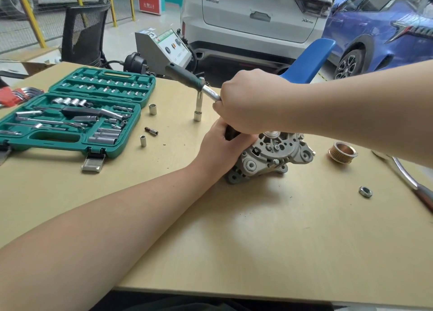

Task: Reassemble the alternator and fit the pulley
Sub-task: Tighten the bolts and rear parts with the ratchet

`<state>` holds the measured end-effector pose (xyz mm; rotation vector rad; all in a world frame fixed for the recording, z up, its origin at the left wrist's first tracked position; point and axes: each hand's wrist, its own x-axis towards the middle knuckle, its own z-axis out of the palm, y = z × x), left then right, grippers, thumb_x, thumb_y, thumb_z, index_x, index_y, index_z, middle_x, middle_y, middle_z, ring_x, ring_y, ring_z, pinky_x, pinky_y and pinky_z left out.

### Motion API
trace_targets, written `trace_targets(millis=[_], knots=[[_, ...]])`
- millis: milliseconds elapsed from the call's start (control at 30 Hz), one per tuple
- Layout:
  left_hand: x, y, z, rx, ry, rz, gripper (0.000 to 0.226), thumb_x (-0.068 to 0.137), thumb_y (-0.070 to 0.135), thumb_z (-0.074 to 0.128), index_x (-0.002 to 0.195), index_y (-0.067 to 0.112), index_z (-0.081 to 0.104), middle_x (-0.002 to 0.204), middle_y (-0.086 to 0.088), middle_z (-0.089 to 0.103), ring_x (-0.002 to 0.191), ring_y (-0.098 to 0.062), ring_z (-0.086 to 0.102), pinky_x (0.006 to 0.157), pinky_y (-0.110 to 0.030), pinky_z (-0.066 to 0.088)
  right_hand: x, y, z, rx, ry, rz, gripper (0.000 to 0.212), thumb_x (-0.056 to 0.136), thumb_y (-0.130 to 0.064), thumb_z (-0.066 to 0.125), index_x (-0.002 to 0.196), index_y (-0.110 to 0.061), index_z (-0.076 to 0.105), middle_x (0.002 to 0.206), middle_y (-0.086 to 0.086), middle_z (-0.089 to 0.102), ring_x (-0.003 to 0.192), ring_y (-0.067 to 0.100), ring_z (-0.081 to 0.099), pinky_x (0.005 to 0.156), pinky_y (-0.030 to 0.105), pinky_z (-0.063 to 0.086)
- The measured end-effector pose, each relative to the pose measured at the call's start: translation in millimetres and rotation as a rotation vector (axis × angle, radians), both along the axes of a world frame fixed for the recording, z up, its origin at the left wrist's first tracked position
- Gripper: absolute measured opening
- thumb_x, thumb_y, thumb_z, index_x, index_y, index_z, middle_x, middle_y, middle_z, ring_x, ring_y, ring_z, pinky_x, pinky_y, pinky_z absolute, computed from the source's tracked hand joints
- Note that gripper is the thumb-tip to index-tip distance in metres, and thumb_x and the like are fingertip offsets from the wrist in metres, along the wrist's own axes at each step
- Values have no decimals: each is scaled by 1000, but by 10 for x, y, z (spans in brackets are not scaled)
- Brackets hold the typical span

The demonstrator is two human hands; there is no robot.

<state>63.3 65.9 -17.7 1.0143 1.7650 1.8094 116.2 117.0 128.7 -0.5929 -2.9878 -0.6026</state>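
Observation:
The silver alternator (271, 156) lies on the wooden table (234, 240), its vented end facing up. My left hand (222, 146) grips its left side, where a dark part shows between the fingers. My right hand (248, 102) is closed around the metal shaft of a ratchet wrench (187, 77), directly above the alternator's left edge; the green-black handle points up and left. The tool's head is hidden under my hand. A copper-coloured grooved pulley (342, 152) stands to the right of the alternator, apart from it. A loose nut (365, 191) lies nearer the front right.
An open green socket set case (77, 114) fills the left of the table. Loose sockets (152, 108) and a tall socket on an extension (198, 104) stand between the case and my hands. A long chrome tool (410, 179) lies at the right edge. Parked cars stand behind.

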Motion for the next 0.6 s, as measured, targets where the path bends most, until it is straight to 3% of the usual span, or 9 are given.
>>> trace_targets(millis=[100, 267, 333, 400, 500, 600], knots=[[4, -24, 25, 4, -3, -14, 28, 71, 64, 72, 97, 57, 63, 109, 10, 74, 101, -4, 70, 87, -30, 56, -9, -31, 48, -40, -20, -37, 37, 105, -28, 48, 70, -19, 39, 74, 4, 49, 59, 21, 46, 50, 30, 29], [40, -80, 45, 75, 55, -38, 28, 86, 52, 71, 104, 64, 54, 118, 1, 69, 103, -4, 66, 77, -4, 45, 32, -36, 70, -99, 16, -42, 25, 108, -33, 45, 93, -12, 43, 79, 4, 46, 63, 19, 43, 51, 33, 24], [70, -106, 20, 120, 87, -11, 31, 93, 46, 70, 109, 66, 52, 122, 4, 67, 109, -3, 65, 79, -2, 42, 40, -40, 88, -101, 0, -28, 30, 108, -37, 43, 89, -15, 40, 80, 3, 46, 64, 20, 44, 51, 33, 25], [105, -115, -10, 149, 148, 24, 24, 99, 42, 67, 116, 54, 55, 116, 7, 67, 107, -6, 65, 79, -8, 45, 43, -37, 104, -80, -20, -11, 36, 108, -42, 43, 83, -18, 37, 81, 3, 46, 64, 20, 45, 51, 33, 26], [116, -116, -13, 148, 180, 65, 18, 106, 46, 59, 116, 32, 63, 99, 6, 70, 93, -12, 64, 77, -22, 47, 46, -15, 99, -38, -23, 21, 31, 108, -46, 43, 94, -19, 40, 81, 2, 44, 63, 21, 45, 51, 33, 27], [52, -120, 16, 146, 192, 121, 30, 108, 42, 56, 102, 16, 67, 76, 6, 64, 68, -7, 53, 61, -16, 39, 64, 0, 92, 57, -26, 59, 30, 108, -50, 40, 99, -22, 41, 78, 1, 45, 60, 21, 44, 50, 31, 26]])
